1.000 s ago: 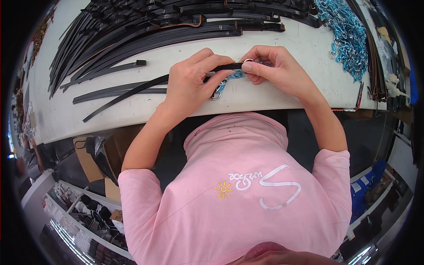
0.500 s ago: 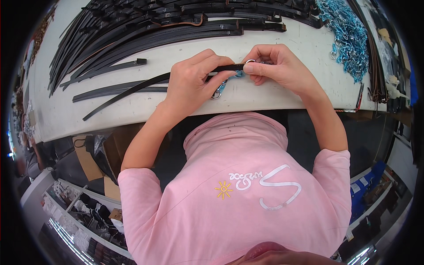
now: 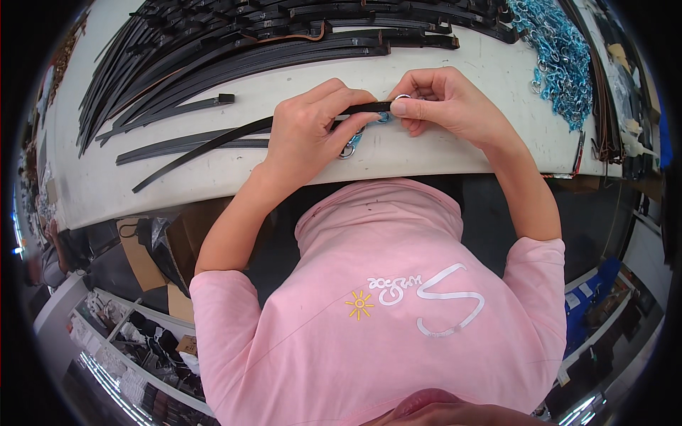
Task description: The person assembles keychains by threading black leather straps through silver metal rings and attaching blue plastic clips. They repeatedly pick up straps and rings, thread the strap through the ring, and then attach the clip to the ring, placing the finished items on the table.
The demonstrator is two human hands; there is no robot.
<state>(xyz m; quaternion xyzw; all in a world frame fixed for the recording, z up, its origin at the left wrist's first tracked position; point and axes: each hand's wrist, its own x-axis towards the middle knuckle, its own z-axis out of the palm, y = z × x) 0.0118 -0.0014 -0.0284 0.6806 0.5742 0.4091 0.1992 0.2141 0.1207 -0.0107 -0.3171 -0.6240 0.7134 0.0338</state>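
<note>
A long black strap (image 3: 206, 155) runs through my left hand (image 3: 305, 135), which is closed around it. The strap's tail slants down to the left over the white table (image 3: 426, 165). My right hand (image 3: 451, 106) pinches the strap's other end between thumb and fingers, together with a silver metal ring (image 3: 403, 97). Below the strap, blue-and-silver chain (image 3: 349, 150) with a ring shows beside my left fingers. Parts of that chain are hidden behind my hands, and I cannot tell how it joins the strap.
Many black straps (image 3: 284, 53) lie in bundles across the back. A few more straps (image 3: 185, 147) lie left of my hands. A heap of blue chains (image 3: 558, 64) sits at the far right, with a thin red-and-black tool (image 3: 579, 153) below it. Brown straps (image 3: 606, 135) hang beyond.
My right hand has shifted up very slightly. Both hands keep their hold on the strap.
</note>
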